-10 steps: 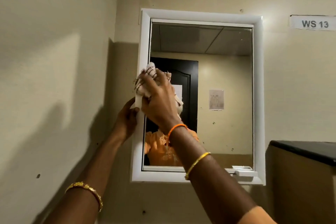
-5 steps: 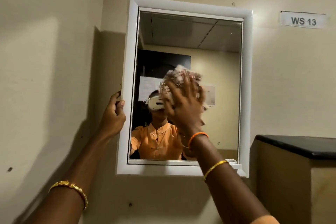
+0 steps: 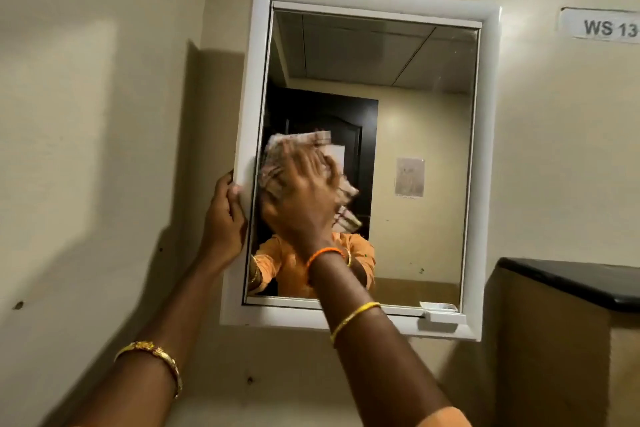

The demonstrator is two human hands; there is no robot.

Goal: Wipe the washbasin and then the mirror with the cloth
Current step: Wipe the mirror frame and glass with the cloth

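Observation:
A white-framed mirror (image 3: 481, 163) hangs on the beige wall in front of me. My right hand (image 3: 299, 198) presses a pale striped cloth (image 3: 277, 146) flat against the glass near its left side, at mid height; the hand and cloth are blurred. My left hand (image 3: 225, 218) grips the frame's left edge, thumb on the front. The glass reflects an orange garment, a dark door and a ceiling. The washbasin is out of view.
A black-topped ledge (image 3: 568, 281) juts out at the right, below the mirror's mid height. A label reading WS 13 (image 3: 602, 28) is on the wall at the upper right. A small white catch (image 3: 440, 314) sits on the mirror's lower right frame.
My right hand with the cloth swept from the mirror's left edge to the middle and back toward the left. My left hand moved up onto the frame's left edge and stays there.

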